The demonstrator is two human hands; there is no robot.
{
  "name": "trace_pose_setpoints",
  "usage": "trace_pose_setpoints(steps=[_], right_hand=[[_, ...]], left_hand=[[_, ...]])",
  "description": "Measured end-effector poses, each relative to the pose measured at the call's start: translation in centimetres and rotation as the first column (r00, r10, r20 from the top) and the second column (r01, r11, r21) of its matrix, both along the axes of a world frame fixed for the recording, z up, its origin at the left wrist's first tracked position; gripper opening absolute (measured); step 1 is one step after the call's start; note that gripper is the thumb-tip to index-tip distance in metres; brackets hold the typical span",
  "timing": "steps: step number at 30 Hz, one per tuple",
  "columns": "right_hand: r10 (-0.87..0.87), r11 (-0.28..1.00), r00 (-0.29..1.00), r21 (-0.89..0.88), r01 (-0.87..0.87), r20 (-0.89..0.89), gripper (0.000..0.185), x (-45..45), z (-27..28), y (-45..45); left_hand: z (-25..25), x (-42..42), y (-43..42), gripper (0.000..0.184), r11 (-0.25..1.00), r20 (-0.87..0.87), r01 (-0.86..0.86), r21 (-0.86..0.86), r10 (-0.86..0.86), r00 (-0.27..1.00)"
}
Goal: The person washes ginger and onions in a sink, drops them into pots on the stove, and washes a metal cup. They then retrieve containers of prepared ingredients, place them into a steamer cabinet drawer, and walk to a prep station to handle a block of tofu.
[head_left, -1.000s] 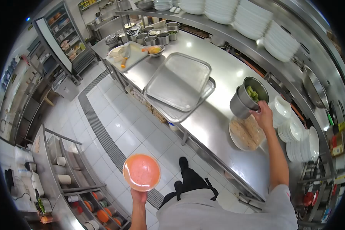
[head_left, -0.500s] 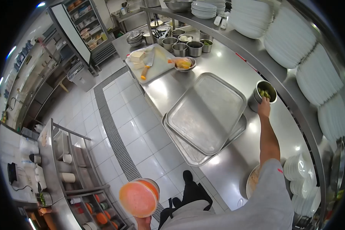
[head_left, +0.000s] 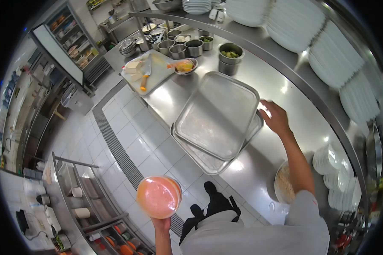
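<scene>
My left hand (head_left: 161, 224) grips a round container (head_left: 159, 197) from below; its pink-orange top face has a shiny surface, and I cannot tell what is inside. My right hand (head_left: 275, 118) is empty, fingers apart, just beside the right corner of the upper metal tray (head_left: 219, 114). That tray lies askew on a lower metal tray (head_left: 200, 157). Beyond the trays stands a steel pot (head_left: 229, 67) with green pieces (head_left: 230, 54) in it, apart from both hands.
A cutting board (head_left: 159, 70) with a knife (head_left: 145, 78) and pale blocks lies at the counter's far left, beside a bowl (head_left: 185, 68). Several steel pots (head_left: 178, 52) stand behind. A shelf with stacked white plates (head_left: 293, 29) runs along the right; a large bowl (head_left: 283, 182) sits near my right arm.
The steel pot with green pieces has gone further back and left on the counter, and my right hand has let go of it and drawn back toward the trays. The view has shifted.
</scene>
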State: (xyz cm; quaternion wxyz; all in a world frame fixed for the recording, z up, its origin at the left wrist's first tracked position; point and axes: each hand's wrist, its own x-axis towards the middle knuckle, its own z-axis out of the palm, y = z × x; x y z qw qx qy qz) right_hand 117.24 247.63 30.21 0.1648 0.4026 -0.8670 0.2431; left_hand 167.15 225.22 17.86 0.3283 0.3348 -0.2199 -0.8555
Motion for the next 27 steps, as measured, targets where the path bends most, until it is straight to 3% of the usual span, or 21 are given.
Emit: trace_pose_setpoints(steps=[3, 6, 7, 9, 11, 13, 15, 16, 18, 19, 22, 24, 25, 27], right_hand=[[-0.186, 0.961, 0.98, -0.222, 0.168, -0.065, 0.025, 9.1, -0.1, 9.9], [-0.509, 0.833, 0.859, -0.223, 0.507, 0.05, 0.024, 19.8, 0.0, 19.6], [-0.644, 0.726, 0.764, -0.274, 0.63, 0.05, 0.022, 23.2, -0.9, 23.1], [-0.844, 0.501, 0.535, -0.306, 0.81, 0.035, 0.02, 32.1, -2.2, 29.3], [-0.961, 0.161, 0.247, -0.472, 0.867, 0.125, 0.019, 38.6, -2.7, 32.7], [-0.986, 0.015, 0.098, -0.526, 0.85, 0.132, 0.023, 44.6, -3.8, 36.3], [-0.936, -0.257, -0.113, -0.43, 0.865, 0.333, 0.026, 50.2, -7.5, 41.5], [-0.929, -0.3, -0.156, -0.437, 0.848, 0.335, 0.026, 52.3, -8.7, 43.3], [-0.539, -0.446, -0.101, -0.182, 0.876, 0.837, 0.028, 55.3, -9.5, 46.9], [-0.414, -0.475, -0.087, -0.134, 0.87, 0.906, 0.033, 55.7, -10.3, 48.5], [-0.135, -0.508, 0.01, -0.078, 0.858, 0.991, 0.048, 55.5, -13.4, 52.2], [-0.082, -0.549, 0.153, -0.173, 0.818, 0.985, 0.054, 54.1, -15.7, 53.9], [-0.095, -0.574, 0.169, -0.192, 0.796, 0.981, 0.054, 53.1, -15.4, 54.0], [-0.093, -0.595, 0.24, -0.248, 0.765, 0.966, 0.05, 50.6, -16.1, 54.7]], left_hand=[[0.2, -0.5, -1.6, 0.05, 0.996, -0.003, 0.091, 0.015, -0.091, 0.996], [-2.0, 1.0, -3.6, 0.06, 0.968, -0.103, 0.25, -0.012, -0.25, 0.963], [-2.4, 1.1, -4.2, 0.06, 0.941, -0.11, 0.339, 0.012, -0.336, 0.936], [-2.3, 0.8, -4.8, 0.068, 0.92, -0.066, 0.373, -0.12, -0.382, 0.922], [-1.8, 0.3, -4.8, 0.074, 0.901, -0.038, 0.428, -0.07, -0.431, 0.901], [-2.2, 0.3, -4.9, 0.075, 0.839, -0.049, 0.535, -0.096, -0.541, 0.839], [-2.5, 0.7, -4.7, 0.077, 0.788, -0.062, 0.598, -0.149, -0.61, 0.79], [-2.4, 1.0, -4.5, 0.075, 0.801, -0.052, 0.587, -0.116, -0.595, 0.802], [-1.3, 0.9, -3.2, 0.07, 0.813, -0.05, 0.58, -0.052, -0.582, 0.812], [-1.6, 1.1, -2.8, 0.07, 0.791, -0.059, 0.609, -0.056, -0.612, 0.789], [0.1, 1.1, 0.0, 0.068, 0.721, -0.033, 0.686, -0.1, -0.691, 0.722], [5.1, 1.0, 4.9, 0.049, 0.819, 0.011, 0.572, 0.047, -0.573, 0.819], [4.5, 0.8, 5.2, 0.049, 0.805, 0.01, 0.591, 0.05, -0.592, 0.806], [2.3, 1.5, 3.9, 0.066, 0.745, -0.119, 0.662, 0.085, -0.652, 0.749]])
